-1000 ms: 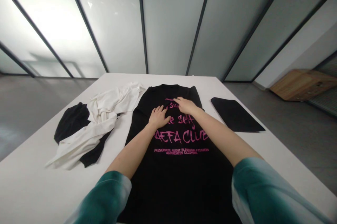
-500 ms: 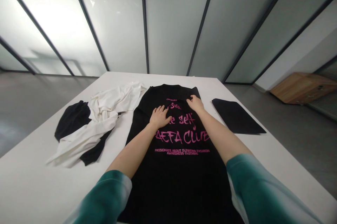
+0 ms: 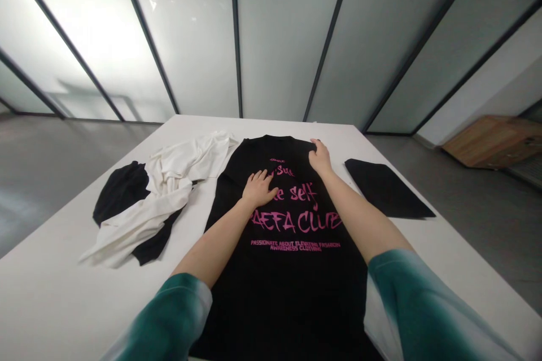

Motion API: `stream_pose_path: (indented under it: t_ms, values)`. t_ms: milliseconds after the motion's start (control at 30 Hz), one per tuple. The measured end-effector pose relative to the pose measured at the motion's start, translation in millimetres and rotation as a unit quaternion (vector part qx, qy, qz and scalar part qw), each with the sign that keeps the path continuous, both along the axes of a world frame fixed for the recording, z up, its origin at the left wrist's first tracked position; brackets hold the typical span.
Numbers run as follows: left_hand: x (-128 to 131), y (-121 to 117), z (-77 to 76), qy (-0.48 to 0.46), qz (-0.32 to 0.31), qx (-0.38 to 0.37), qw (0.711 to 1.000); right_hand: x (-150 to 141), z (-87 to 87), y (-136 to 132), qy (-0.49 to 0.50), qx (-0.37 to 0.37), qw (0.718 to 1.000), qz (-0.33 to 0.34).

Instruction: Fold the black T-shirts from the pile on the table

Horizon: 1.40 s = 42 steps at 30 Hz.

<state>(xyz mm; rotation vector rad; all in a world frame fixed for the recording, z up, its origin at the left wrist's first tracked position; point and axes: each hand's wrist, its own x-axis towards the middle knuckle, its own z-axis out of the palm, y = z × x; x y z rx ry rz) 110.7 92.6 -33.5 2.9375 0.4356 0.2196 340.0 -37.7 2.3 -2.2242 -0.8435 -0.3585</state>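
A black T-shirt (image 3: 279, 287) with pink lettering lies spread on the white table in front of me, its neck end away from me. My left hand (image 3: 259, 188) rests flat on its chest, fingers spread, covering part of the print. At the far right shoulder of the shirt, my right hand (image 3: 320, 156) has its thumb and fingers closed on the fabric edge. No sleeve sticks out on the right side of the shirt.
Left of the shirt, a crumpled white garment (image 3: 169, 180) lies over a bunched black one (image 3: 121, 191). A flat, folded black cloth (image 3: 385, 188) is on the right of the white table (image 3: 55, 304). Frosted glass panels (image 3: 275, 39) stand behind; a wooden piece (image 3: 491, 138) is at far right.
My right hand has moved up and outward, from the upper chest to the shirt's right shoulder corner. A fold across the upper chest has flattened. My left hand stays in place.
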Motion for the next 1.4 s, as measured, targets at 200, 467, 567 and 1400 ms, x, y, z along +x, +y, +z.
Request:
stream_pose_path:
  t_ms: [200, 467, 567, 1400]
  values:
    - [1, 1, -0.9, -0.003, -0.002, 0.001, 1.0, -35, -11.9, -62, -0.065, -0.157, 0.984, 0.054]
    - [7, 5, 0.1, -0.051, 0.032, 0.009, 0.998, -84, -51.0, -116, -0.06, -0.299, 0.95, 0.068]
    - [10, 9, 7.2, -0.03, 0.051, 0.005, 0.998, -87, -54.2, -117, -0.053, -0.297, 0.951, 0.068]
    - [74, 36, 51.7, -0.081, 0.143, -0.213, 0.963, -96, -40.7, -113, -0.033, -0.288, 0.955, 0.067]
